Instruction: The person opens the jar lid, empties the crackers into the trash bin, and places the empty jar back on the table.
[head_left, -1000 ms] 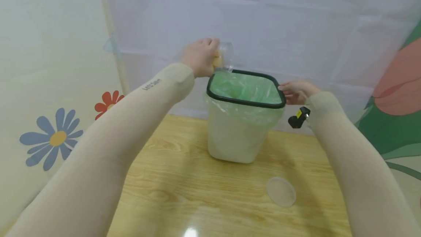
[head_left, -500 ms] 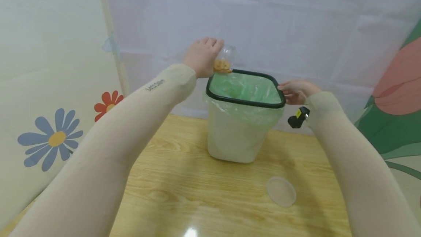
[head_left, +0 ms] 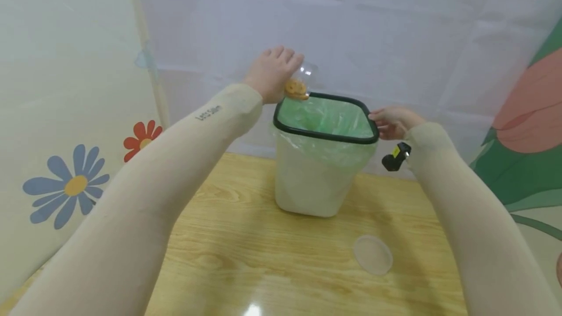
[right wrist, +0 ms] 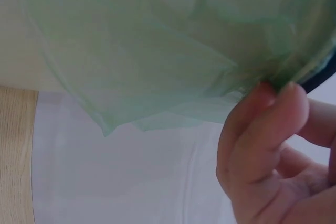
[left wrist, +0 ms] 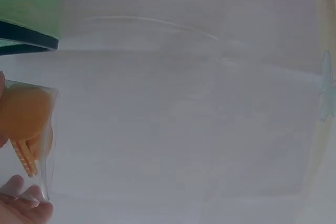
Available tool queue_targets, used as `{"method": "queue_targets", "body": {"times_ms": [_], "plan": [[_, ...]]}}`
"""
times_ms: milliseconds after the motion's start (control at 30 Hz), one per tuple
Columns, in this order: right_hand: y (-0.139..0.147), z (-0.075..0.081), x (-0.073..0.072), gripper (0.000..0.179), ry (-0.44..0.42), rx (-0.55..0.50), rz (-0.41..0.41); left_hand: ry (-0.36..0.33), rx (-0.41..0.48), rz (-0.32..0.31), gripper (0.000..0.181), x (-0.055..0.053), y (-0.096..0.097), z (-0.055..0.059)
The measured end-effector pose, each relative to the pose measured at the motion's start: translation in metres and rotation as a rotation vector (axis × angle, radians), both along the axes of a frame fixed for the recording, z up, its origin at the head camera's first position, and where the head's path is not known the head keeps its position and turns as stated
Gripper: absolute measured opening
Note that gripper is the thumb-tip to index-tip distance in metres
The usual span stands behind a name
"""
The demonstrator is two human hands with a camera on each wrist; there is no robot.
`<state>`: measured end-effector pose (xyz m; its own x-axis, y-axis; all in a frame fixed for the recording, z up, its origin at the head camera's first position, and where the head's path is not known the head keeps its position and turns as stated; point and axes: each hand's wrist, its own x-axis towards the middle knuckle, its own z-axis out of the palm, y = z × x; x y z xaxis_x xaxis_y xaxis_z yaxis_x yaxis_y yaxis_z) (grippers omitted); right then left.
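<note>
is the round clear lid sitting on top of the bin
No, the round clear lid lies flat on the wooden table in front of the bin, whose top is open.

A round clear lid [head_left: 372, 255] is lying flat on the wooden table [head_left: 263, 257], near and to the right, with light glaring off the tabletop at the near edge. A white creased sheet [head_left: 373, 28] is hanging across the far side. A flower-printed panel [head_left: 66, 111] is standing at the left, and a green and pink printed panel [head_left: 533, 126] is showing at the right.
</note>
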<state>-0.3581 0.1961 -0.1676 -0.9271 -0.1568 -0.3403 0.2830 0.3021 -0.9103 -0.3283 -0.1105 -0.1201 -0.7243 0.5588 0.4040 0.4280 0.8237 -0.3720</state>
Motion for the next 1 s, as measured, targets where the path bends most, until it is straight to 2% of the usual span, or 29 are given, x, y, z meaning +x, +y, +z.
{"method": "queue_targets", "body": {"times_ms": [467,833,1000], "plan": [[0.0031,-0.0005,0.0007,0.058,0.009,-0.001,0.007,0.037,-0.030,-0.033,0.067,-0.0033,0.0037,-0.0078],[0.0013,0.0002,0.0034,0.057,-0.001,-0.015,0.007,0.023,-0.082,0.003,0.074,-0.0010,0.0067,-0.0068],[0.0019,-0.0002,0.0031,0.032,-0.003,-0.037,-0.003,0.009,-0.082,0.000,0.072,-0.0008,0.0087,-0.0062]]}}
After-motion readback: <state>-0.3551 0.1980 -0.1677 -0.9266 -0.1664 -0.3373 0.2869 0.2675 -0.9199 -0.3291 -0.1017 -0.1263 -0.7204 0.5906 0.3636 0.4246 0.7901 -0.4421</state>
